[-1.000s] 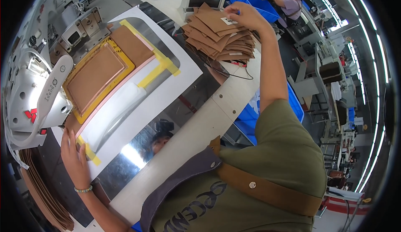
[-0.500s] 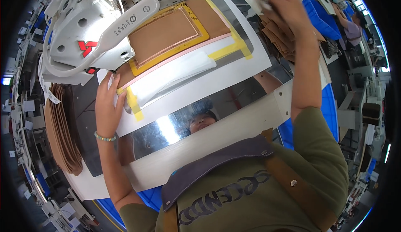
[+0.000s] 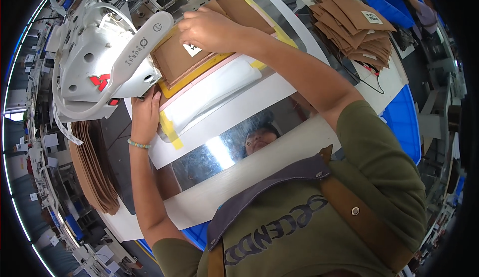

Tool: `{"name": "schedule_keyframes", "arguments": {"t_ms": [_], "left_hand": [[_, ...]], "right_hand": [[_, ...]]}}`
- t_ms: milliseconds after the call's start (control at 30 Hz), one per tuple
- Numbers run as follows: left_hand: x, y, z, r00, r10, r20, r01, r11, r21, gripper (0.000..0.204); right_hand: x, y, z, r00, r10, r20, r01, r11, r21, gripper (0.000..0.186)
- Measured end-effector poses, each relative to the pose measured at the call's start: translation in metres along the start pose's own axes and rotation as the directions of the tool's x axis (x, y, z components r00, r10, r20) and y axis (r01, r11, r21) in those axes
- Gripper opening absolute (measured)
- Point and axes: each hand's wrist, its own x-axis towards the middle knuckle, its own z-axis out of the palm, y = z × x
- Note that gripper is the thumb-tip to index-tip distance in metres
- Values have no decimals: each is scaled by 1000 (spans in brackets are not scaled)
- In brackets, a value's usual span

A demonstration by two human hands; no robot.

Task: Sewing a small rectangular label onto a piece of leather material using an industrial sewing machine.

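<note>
My left hand (image 3: 146, 112) lies flat, fingers stretched, at the left edge of the taped work, close beneath the sewing machine head (image 3: 95, 60). My right hand (image 3: 209, 30) is over a yellow frame (image 3: 182, 87), its fingers curled on a brown panel (image 3: 167, 55) bearing a white printed label (image 3: 192, 50). The hand hides part of the panel and label. White film (image 3: 209, 92) lies along the frame's near side, with yellow tape (image 3: 171, 132) at the corner. A white sheet (image 3: 162, 156) is underneath.
Labelled brown panels (image 3: 349, 20) are piled at the right, near a dark cable (image 3: 371, 85). Stacked brown pieces (image 3: 92, 170) stand at the left. A shiny metal plate (image 3: 199, 165) is in front. Blue bins (image 3: 403, 122) are at the right; another person (image 3: 424, 12) is beyond.
My right hand has come from the pile at the right to the yellow frame, and a labelled brown panel now shows there. My left hand stays at the work's left edge.
</note>
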Motion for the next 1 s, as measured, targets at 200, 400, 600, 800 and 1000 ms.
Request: {"name": "schedule_keyframes", "arguments": {"t_ms": [200,400,600,800,1000], "left_hand": [[25,9,2,995,104,4,-102,983,-149,47],[35,10,-1,983,182,28,-178,979,-99,46],[35,3,5,988,152,18,-146,972,-183,44],[31,-36,12,955,-290,-59,182,733,-655,40],[46,-66,30,928,-39,-372,-68,960,-271,32]], "right_hand": [[-2,-3,21,995,-83,-58,80,995,-63,8],[-4,-5,31,992,-92,-86,90,996,-23,11],[-12,-19,29,988,-138,65,111,944,312,23],[-9,-30,34,982,-163,98,113,914,389,36],[-11,-30,39,978,-197,62,163,922,351,40]]}}
